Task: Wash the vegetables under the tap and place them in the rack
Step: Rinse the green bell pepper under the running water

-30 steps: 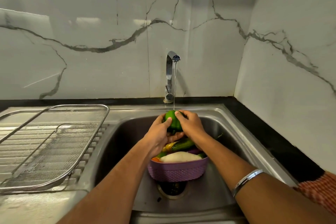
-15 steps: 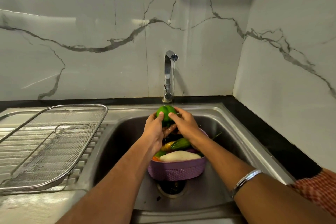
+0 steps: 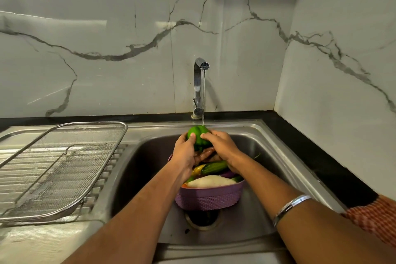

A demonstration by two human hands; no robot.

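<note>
A green bell pepper (image 3: pixel 198 134) sits under the thin stream from the chrome tap (image 3: pixel 198 88). My left hand (image 3: pixel 185 152) cups its left side with the thumb on top. My right hand (image 3: pixel 221 146) grips its right side, fingers curled under. Both hands hold it above a purple basket (image 3: pixel 209 198) standing in the steel sink (image 3: pixel 285 156). The basket holds a white radish (image 3: pixel 212 181), a dark green cucumber (image 3: pixel 214 167) and other vegetables partly hidden by my arms. The wire mesh rack (image 3: pixel 57 169) lies on the drainboard at the left, with nothing in it.
Marble walls close in behind and at the right. A black counter strip (image 3: pixel 321 161) runs along the sink's right side. The drain (image 3: pixel 202 218) shows just in front of the basket. A bracelet (image 3: pixel 290 207) circles my right wrist.
The pepper has turned in my hands under the water, its rounded top now facing up. Both hands shifted slightly around it and stayed under the tap.
</note>
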